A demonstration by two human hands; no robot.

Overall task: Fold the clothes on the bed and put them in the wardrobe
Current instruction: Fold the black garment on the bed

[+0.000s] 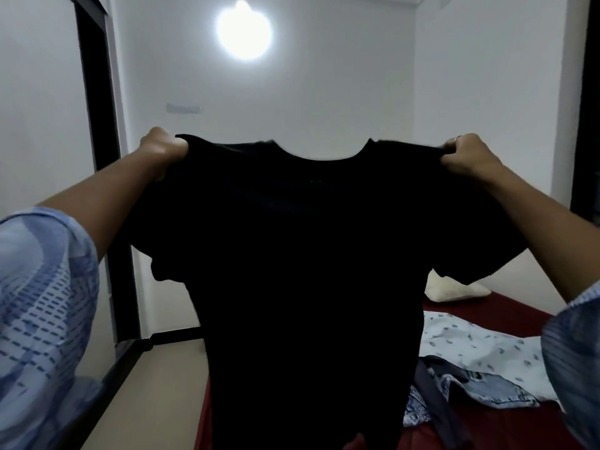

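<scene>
A black T-shirt hangs spread out in front of me, neckline up, its hem reaching down over the bed. My left hand grips its left shoulder and my right hand grips its right shoulder, both raised at chest height. The shirt hides most of the bed behind it. On the dark red bed to the right lie a pale patterned shirt and a blue denim garment with a dark piece across it.
A cream pillow lies at the far end of the bed by the white wall. A dark-framed sliding door runs along the left. Beige floor lies between the door and the bed.
</scene>
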